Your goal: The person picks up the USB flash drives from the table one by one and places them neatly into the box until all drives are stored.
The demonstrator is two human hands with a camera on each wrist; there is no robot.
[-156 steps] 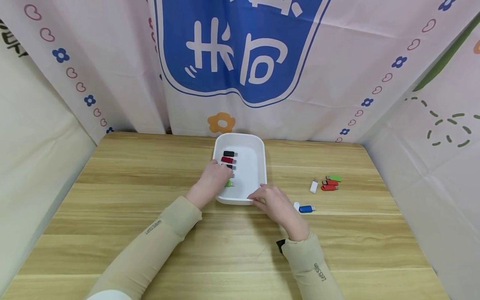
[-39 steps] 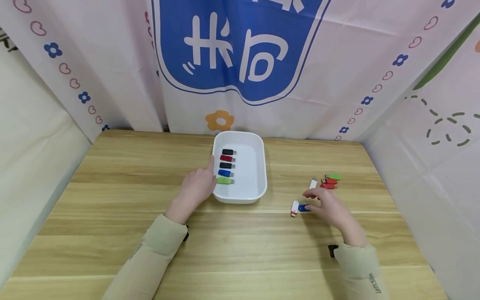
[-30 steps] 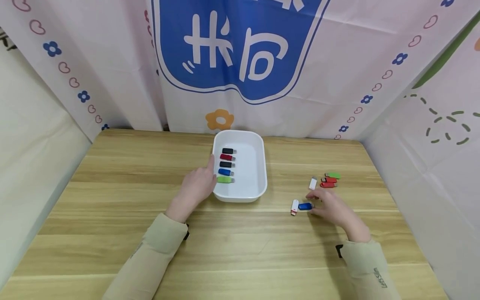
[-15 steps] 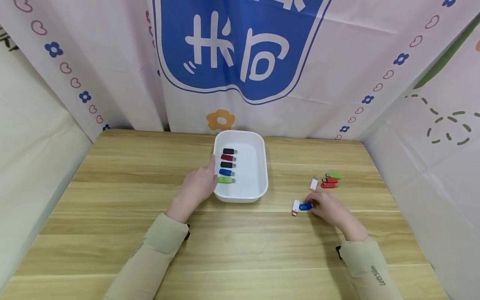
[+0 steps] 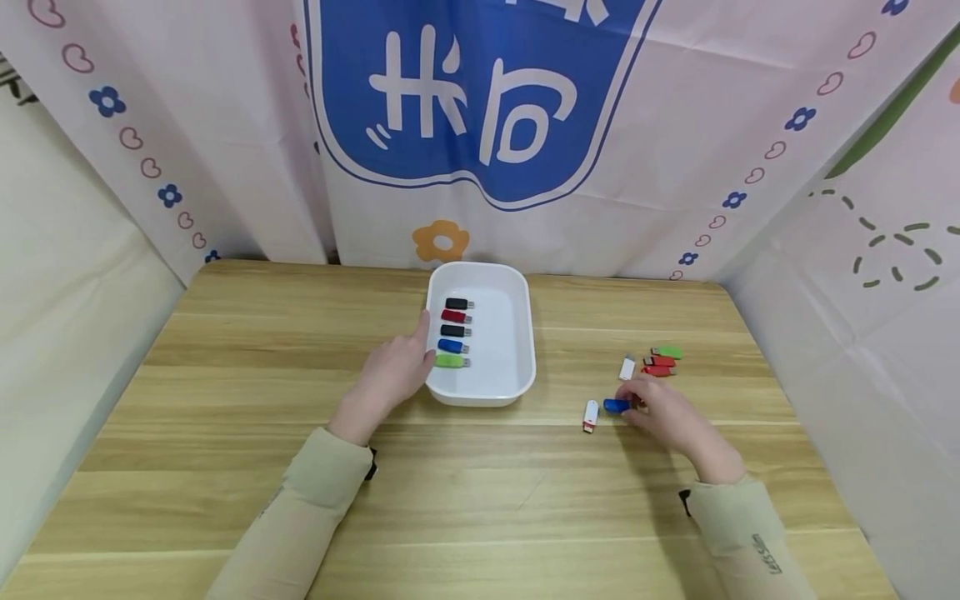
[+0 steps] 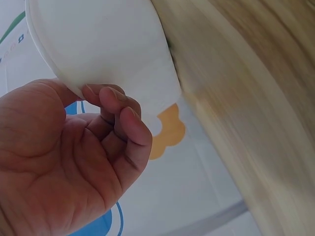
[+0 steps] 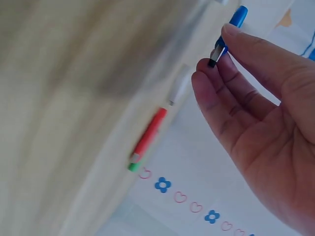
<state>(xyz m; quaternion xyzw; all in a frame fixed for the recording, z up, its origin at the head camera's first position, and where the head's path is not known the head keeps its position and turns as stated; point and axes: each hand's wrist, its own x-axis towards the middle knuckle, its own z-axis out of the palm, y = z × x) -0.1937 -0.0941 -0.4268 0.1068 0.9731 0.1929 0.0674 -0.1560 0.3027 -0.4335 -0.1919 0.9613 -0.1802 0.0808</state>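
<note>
My left hand (image 5: 392, 375) pinches the left rim of a white plastic tray (image 5: 480, 398); the left wrist view shows thumb and curled fingers on the wall of the tray (image 6: 108, 39). Inside the tray, along its left side, lie a black USB stick (image 5: 456, 303), a red one, another black one, a blue one and a green USB stick (image 5: 450, 361), stacked in a column with plugs to the right. My right hand (image 5: 667, 417) pinches a blue USB stick (image 5: 617, 406) between thumb and fingers; in the right wrist view this blue USB stick (image 7: 238, 17) is off the wood, its metal plug towards the palm.
Left of the right hand lies a white-and-red USB stick (image 5: 591, 414). Beyond the hand are a white USB stick (image 5: 627, 368), two red USB sticks (image 5: 663, 362) and a green USB stick (image 5: 667, 352). A printed curtain (image 5: 600, 233) hangs behind the wooden table (image 5: 465, 500).
My left hand has left the inside of the tray for its rim. The right hand went from the tray's front to the blue USB stick, gripped it and lifted it from beside the white-and-red one.
</note>
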